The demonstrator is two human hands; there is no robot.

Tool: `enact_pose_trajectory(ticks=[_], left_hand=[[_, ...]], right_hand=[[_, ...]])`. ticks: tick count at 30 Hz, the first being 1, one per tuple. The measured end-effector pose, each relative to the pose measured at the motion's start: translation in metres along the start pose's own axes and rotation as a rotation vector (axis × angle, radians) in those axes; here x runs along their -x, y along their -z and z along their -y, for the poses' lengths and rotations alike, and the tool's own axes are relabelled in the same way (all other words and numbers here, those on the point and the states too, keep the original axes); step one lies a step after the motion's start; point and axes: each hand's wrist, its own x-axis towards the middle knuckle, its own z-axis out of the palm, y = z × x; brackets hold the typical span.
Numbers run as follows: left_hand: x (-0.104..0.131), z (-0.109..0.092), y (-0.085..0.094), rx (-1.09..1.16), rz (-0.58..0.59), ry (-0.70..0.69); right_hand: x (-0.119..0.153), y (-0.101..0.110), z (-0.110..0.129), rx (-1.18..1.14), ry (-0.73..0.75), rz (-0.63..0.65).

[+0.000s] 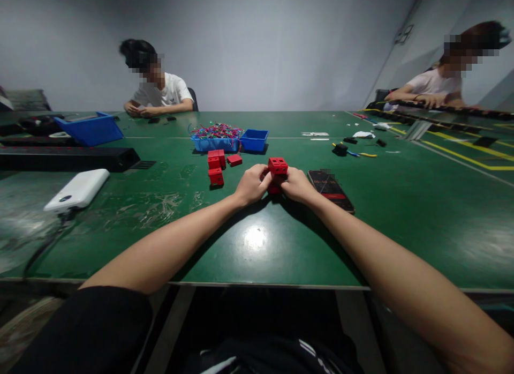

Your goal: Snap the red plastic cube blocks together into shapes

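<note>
Between my two hands is a red block-shaped part (278,165) with square openings on its top face. My left hand (254,184) is closed on its left side, the thumb pointing inward. From the right, my right hand (297,184) grips the same part with bent fingers. More red shows below the fingers, but I cannot tell whether it is one piece or a second one. Left of my hands stand several similar red blocks (216,176), with a flat red piece (234,160) lying beside them.
A phone (331,191) lies right of my hands. Beyond are a blue tray of coloured wires (217,143) and a small blue bin (254,141). A white power bank (77,190) with a cable lies left. Two people (163,92) sit across the green table (257,261).
</note>
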Motion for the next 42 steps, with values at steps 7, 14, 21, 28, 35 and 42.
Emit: enact_pose_trajectory(ticks=[7, 14, 21, 28, 35, 42], left_hand=[[-0.002, 0.004, -0.002, 0.067, 0.126, 0.093], [0.002, 0.005, 0.000, -0.002, 0.163, 0.064], [0.002, 0.006, -0.001, -0.004, 0.192, 0.054], [0.002, -0.002, 0.006, -0.121, 0.215, 0.064], [-0.005, -0.003, 0.021, -0.425, 0.218, -0.006], [-0.013, 0.001, 0.034, -0.581, 0.183, -0.092]], right_hand=[[-0.003, -0.006, -0.005, -0.256, -0.121, 0.110], [0.001, 0.003, 0.003, -0.024, -0.011, 0.093], [0.002, 0.007, 0.007, 0.145, 0.054, 0.084], [0.001, 0.006, 0.005, -0.005, 0.007, 0.112], [0.002, 0.005, 0.005, -0.032, 0.053, 0.124], [0.002, 0.002, 0.004, -0.064, 0.073, 0.127]])
